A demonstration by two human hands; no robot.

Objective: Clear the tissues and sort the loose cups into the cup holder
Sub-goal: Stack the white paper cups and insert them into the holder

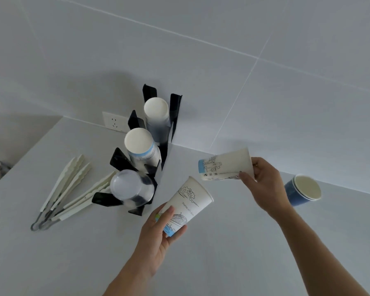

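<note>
Head view: cup holder [169, 116] with stacked cups [140, 144]

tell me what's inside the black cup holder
The holder has three slots, each with an upside-down cup stack: clear plastic cups nearest, white printed paper cups in the middle, another stack at the back. How many cups each stack holds is hidden.

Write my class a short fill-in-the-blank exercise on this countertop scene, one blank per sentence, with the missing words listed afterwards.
1. Each hand holds one white ____ cup: the left hand one printed cup, the right hand another.
2. The black cup holder has ____ stacks of cups in it.
3. The loose blue cups stand on the counter to the ____ of the right hand.
4. The white tongs lie to the ____ of the holder.

Missing words: paper; three; right; left
</note>
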